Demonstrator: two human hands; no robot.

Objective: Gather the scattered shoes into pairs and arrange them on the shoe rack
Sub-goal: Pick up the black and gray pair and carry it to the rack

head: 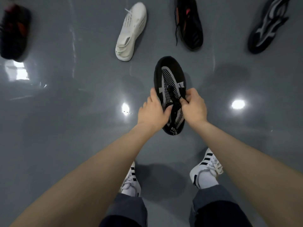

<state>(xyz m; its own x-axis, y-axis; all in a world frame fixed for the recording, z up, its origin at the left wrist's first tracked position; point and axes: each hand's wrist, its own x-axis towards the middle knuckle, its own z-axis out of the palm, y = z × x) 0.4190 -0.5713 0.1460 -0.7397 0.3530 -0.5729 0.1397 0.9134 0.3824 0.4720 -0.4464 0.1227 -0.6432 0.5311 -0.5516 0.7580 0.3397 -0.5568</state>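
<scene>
A black shoe with a white mesh pattern (169, 76) is held above the grey floor, toe pointing away from me. My left hand (153, 112) grips its left side, thumb over the tongue. My right hand (194, 107) pinches its black laces on the right side. Farther off on the floor lie a white shoe (130, 31), a black shoe with orange accents (189, 23), a black shoe with a grey flame pattern (268, 25) at the top right, and a blurred black and red shoe (14, 31) at the far left. No shoe rack is in view.
The floor (65, 120) is glossy grey with bright light reflections. My own feet in white sneakers with black stripes (207, 166) stand below the held shoe.
</scene>
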